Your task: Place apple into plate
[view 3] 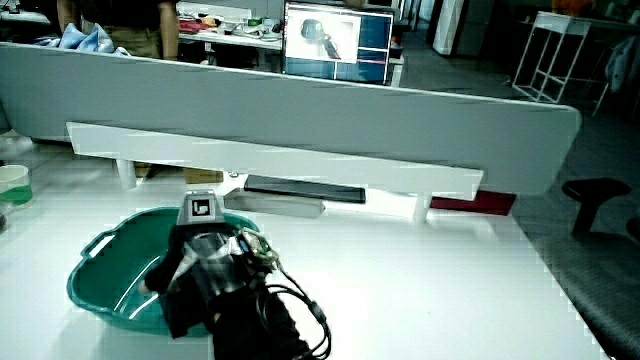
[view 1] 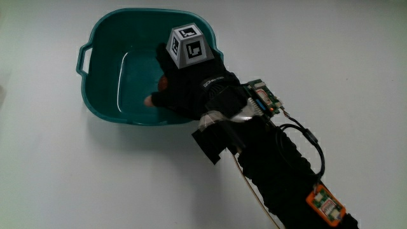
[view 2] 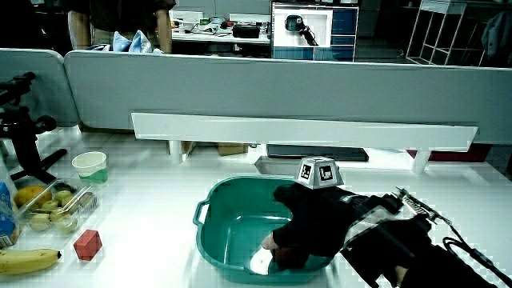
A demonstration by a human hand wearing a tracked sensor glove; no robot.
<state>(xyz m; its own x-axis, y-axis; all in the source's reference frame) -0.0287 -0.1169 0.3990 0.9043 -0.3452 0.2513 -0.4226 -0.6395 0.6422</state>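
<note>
Black-sleeved forearm [view 1: 286, 175] fills our foreground, reaching into the teal plastic basin with handles [view 1: 102, 70] that serves as the plate. We see the hand [view 1: 191, 89] down inside it, fingers curled near the floor. The apple [view 1: 164, 83] barely peeks out orange beneath, seemingly gripped; release is what remains.

The hands [view 2: 300, 228] reach down into the teal basin [view 2: 220, 232], near a red cube [view 2: 87, 244] and a banana [view 2: 28, 261].

Teal basin [view 1: 102, 38]; orange-red fruit [view 1: 163, 83] inside, mostly hidden.
</note>
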